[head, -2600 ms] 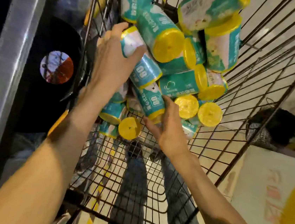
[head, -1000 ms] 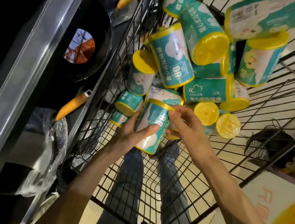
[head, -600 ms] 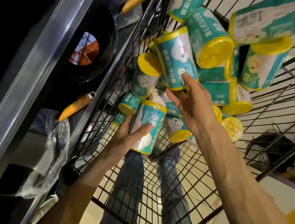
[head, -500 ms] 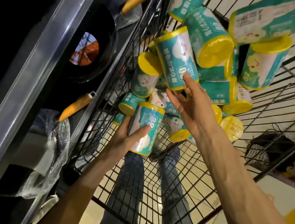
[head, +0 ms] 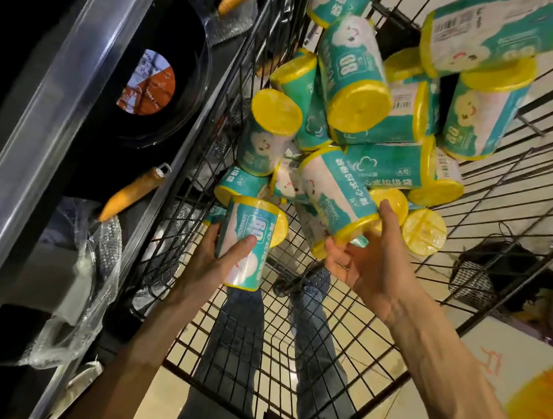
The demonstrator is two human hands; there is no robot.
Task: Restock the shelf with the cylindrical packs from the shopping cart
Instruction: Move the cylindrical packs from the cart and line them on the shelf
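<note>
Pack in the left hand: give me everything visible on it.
The pack is a short cylinder in a glossy teal and white wrapper printed with a large "80" and a cartoon face, with yellow ends. It stands roughly upright, lifted above the wire cart floor, just below the pile. The left hand grips it, thumb across the front, fingers wrapped behind. Whether it touches the packs behind it cannot be told.

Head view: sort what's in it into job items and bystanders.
Job:
- pack gripped by left hand
- pack held at its end by right hand
- pile of packs
- shopping cart

Bystanders:
- black pan
- wooden handles
- plastic wrapping
- dark checked bag
</note>
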